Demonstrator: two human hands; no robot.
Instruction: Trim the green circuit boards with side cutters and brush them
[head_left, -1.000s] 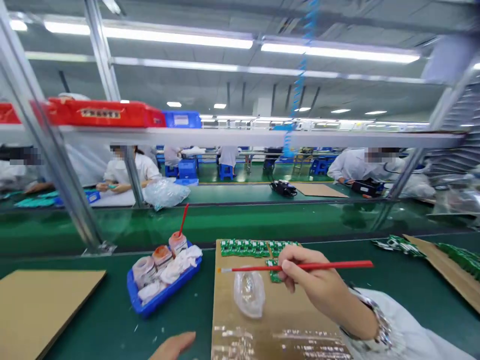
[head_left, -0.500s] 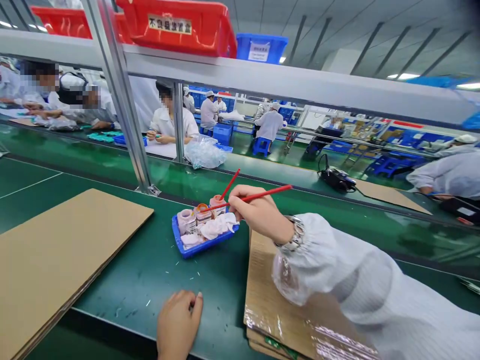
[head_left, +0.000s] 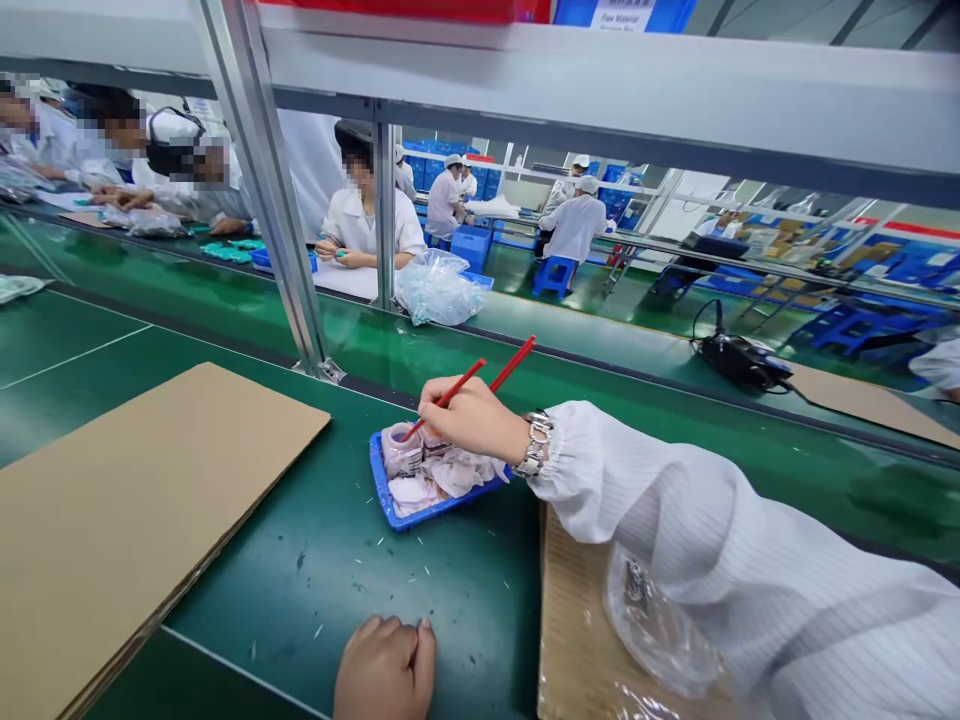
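My right hand (head_left: 469,420) is pinched on a thin red brush (head_left: 450,398) and hovers over a small blue tray (head_left: 384,492). The brush tip points down into one of the small pots (head_left: 401,450) wrapped in white tissue. A second red brush (head_left: 514,363) sticks up from behind my hand. My left hand (head_left: 386,668) rests on the green table (head_left: 315,560) near its front edge, fingers curled under, holding nothing that shows. My white sleeve lies across a cardboard sheet (head_left: 577,640) with a clear plastic bag (head_left: 660,630) on it.
A large cardboard sheet (head_left: 127,520) lies to the left. A metal post (head_left: 277,220) rises behind it. Beyond a green conveyor (head_left: 600,370) sit other people in white coats. A crumpled plastic bag (head_left: 437,290) and a black device (head_left: 739,360) lie on the far bench.
The view has swung down and left. My right hand carried the brush left from the cardboard to the blue tray and lowered its tip into a pot. My left hand stayed on the table.
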